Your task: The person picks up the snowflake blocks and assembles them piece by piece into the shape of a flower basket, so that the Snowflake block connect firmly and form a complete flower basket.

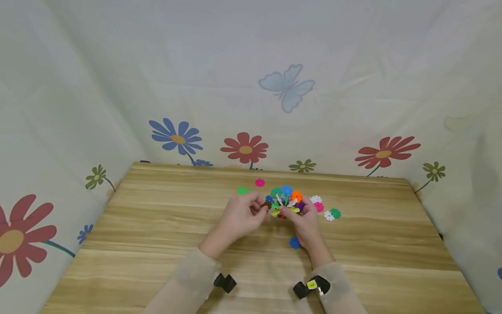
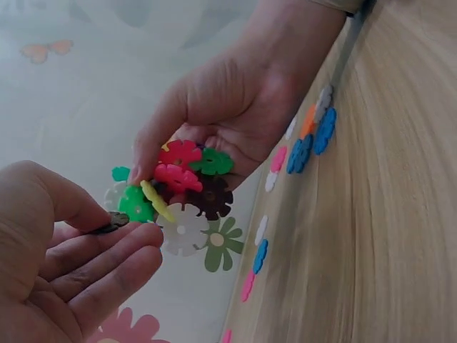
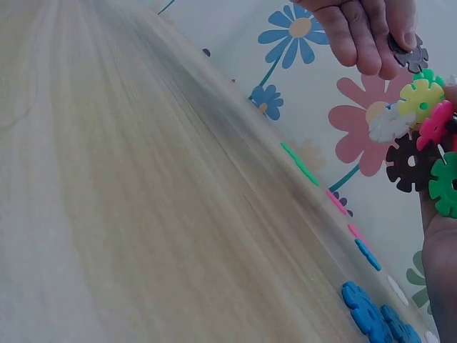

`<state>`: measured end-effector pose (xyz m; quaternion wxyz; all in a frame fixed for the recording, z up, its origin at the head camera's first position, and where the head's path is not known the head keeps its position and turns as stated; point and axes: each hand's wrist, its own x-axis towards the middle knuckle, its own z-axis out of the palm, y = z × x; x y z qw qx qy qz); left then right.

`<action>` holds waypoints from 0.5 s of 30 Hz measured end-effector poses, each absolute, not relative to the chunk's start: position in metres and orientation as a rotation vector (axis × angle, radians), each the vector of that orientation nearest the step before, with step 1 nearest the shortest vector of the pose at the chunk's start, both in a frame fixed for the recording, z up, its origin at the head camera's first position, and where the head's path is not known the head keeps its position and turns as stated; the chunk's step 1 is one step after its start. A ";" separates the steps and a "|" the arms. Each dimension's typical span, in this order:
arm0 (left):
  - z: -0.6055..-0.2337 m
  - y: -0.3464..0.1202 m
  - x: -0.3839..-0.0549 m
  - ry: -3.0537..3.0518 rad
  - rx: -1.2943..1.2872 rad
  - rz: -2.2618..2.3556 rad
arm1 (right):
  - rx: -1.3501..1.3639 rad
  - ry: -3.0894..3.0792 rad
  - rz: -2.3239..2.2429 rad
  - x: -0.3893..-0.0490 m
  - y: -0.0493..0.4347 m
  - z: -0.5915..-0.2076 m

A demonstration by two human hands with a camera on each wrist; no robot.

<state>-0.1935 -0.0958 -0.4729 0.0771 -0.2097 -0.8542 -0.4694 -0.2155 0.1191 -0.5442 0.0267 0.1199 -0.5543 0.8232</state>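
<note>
My left hand (image 1: 244,214) pinches a dark brown snowflake disc (image 3: 414,56) between thumb and index finger; its other fingers stretch out below in the left wrist view. Close beside it, my right hand (image 1: 309,223) holds a cluster of interlocked snowflake discs (image 2: 178,177). Pink, green, yellow, white and brown discs show in this cluster, and blue and orange ones appear around it in the head view. The brown disc sits right at the cluster's edge; whether they touch cannot be told. Part of the cluster is hidden behind the right thumb and palm.
Loose discs lie on the wooden table (image 1: 157,209): a pink one (image 1: 260,182) and a light green one (image 1: 242,190) behind the hands, a dark green one (image 1: 335,213) at the right, a blue one (image 1: 295,243) by the right wrist. A flowered cloth (image 1: 211,96) hangs behind the table.
</note>
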 end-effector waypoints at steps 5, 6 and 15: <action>-0.473 -0.089 -0.191 -2.541 -0.656 -1.272 | 0.383 -1.761 2.521 -0.215 0.119 -0.544; -0.474 -0.088 -0.190 -2.538 -0.659 -1.254 | 0.377 -1.771 2.516 -0.215 0.119 -0.544; -0.477 -0.084 -0.190 -2.531 -0.625 -1.281 | 0.360 -1.818 2.500 -0.214 0.118 -0.543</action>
